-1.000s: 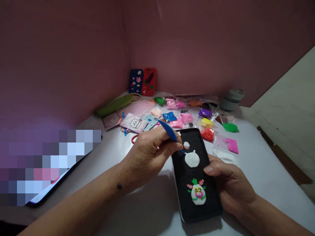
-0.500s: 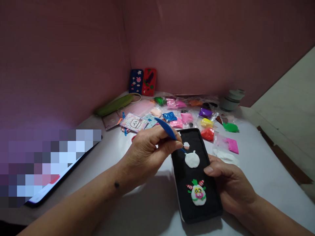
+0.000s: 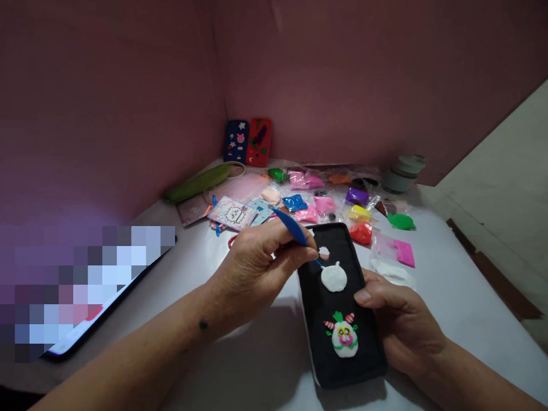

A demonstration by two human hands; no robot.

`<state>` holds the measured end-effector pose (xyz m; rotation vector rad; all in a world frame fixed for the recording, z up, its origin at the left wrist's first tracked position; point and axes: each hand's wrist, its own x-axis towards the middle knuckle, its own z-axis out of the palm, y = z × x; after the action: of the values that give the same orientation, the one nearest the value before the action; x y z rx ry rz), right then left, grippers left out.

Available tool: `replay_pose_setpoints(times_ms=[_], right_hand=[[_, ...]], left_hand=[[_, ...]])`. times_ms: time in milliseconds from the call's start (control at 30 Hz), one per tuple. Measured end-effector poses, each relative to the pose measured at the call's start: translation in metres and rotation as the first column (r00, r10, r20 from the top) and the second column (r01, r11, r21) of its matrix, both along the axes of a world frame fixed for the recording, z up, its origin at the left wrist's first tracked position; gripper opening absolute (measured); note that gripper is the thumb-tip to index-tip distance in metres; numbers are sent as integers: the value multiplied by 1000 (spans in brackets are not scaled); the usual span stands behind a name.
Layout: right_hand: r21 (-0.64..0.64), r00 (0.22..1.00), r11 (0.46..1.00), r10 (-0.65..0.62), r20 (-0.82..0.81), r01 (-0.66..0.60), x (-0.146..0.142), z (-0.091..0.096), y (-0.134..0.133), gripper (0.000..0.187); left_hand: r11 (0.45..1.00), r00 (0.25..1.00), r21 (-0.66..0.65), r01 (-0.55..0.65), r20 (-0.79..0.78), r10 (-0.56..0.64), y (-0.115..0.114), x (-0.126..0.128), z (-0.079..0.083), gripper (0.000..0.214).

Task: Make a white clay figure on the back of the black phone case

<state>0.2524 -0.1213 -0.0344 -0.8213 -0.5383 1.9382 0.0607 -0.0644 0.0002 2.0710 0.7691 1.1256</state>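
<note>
My left hand (image 3: 274, 257) pinches a blue clay modelling tool (image 3: 290, 225). The tool's thin tip meets the upper left edge of a flat white clay piece (image 3: 334, 278), which has a small nub on top. That piece lies on a black phone case (image 3: 317, 337), gripped along its right side by my right hand (image 3: 398, 314), thumb on the face and fingers hidden beneath. Lower on the case sits a white clay figure (image 3: 345, 339) with red-striped horns, green leaves, yellow and pink parts. The camera cutout shows above the white piece.
Bags of coloured clay, among them red (image 3: 361, 233), blue (image 3: 295, 202) and green (image 3: 401, 221), spread across the back of the white table. Two decorated cases, blue (image 3: 236, 141) and red (image 3: 259, 141), lean on the pink wall. A tablet (image 3: 77, 337), partly pixelated, is at left.
The nub at the white piece's upper left no longer shows beside the tool tip. Both hands and the case have stayed almost in place.
</note>
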Motion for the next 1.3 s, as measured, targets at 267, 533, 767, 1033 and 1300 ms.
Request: replay_pose_setpoints(times_ms=[267,533,767,1033,1300], right_hand=[[-43,995,995,-88,47,90,-4,3,0,27],[-117,989,986,-110,97,121,-10,-1,-1,22],[-117,980,975,-180,89,189,-6,6,4,20],[-29,973,987,-152,173,159,-5,6,2,34],[-47,975,987,-140,171,150,-8,6,1,31]], left_hand=[[978,997,-201,59,70,-46,-2,3,5,9],[869,983,-460,181,124,-139,-4,5,2,10],[771,957,-566,291,155,-246,-3,3,2,6],[762,959,-584,280,137,-248,-4,9,-5,7],[908,971,-344,240,92,-221,-5,10,-8,8]])
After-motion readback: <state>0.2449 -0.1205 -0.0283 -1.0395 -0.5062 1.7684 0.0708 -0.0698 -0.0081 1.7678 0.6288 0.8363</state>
